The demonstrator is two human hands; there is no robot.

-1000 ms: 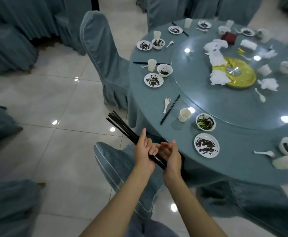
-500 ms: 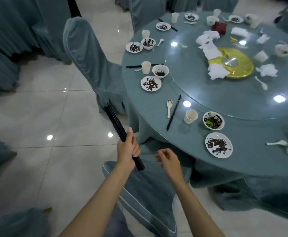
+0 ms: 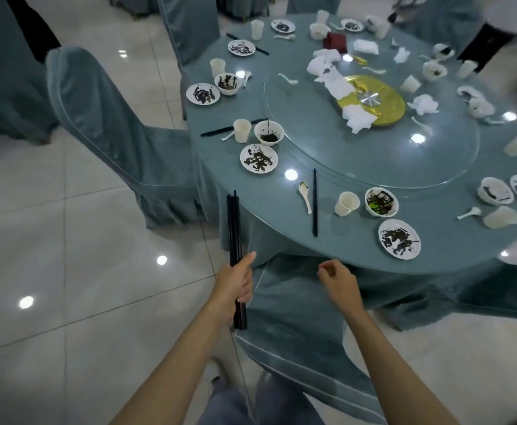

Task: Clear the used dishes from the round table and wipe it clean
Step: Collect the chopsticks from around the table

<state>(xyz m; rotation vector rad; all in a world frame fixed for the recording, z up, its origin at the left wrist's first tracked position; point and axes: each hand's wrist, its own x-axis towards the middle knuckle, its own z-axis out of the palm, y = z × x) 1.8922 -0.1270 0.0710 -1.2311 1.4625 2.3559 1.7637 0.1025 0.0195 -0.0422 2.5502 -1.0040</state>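
1 chopstick bundle point(image 3: 235, 228) gripped in left hand point(image 3: 235, 283), collecting underway; right hand point(image 3: 335, 279) loosely curled, empty, should take nearest pair point(image 3: 314, 202).

I see a teal cloth point(image 3: 281, 228) on the table, and the chair covers point(image 3: 106, 127) match it, edged with pale piping. The chopsticks point(image 3: 234, 228) are black. The plates point(image 3: 399, 239) are white, smeared with dark streaks, and one white bowl point(image 3: 381, 201) also shows a fleck of green. The cups point(image 3: 346, 204) and spoons point(image 3: 306, 197) are off-white, the napkins point(image 3: 358, 116) white. The centre disc point(image 3: 389, 102) is gold with a silver hub point(image 3: 370, 99). A box point(image 3: 335, 41) is dark red. The floor tiles point(image 3: 67, 256) are pale grey and glossy.
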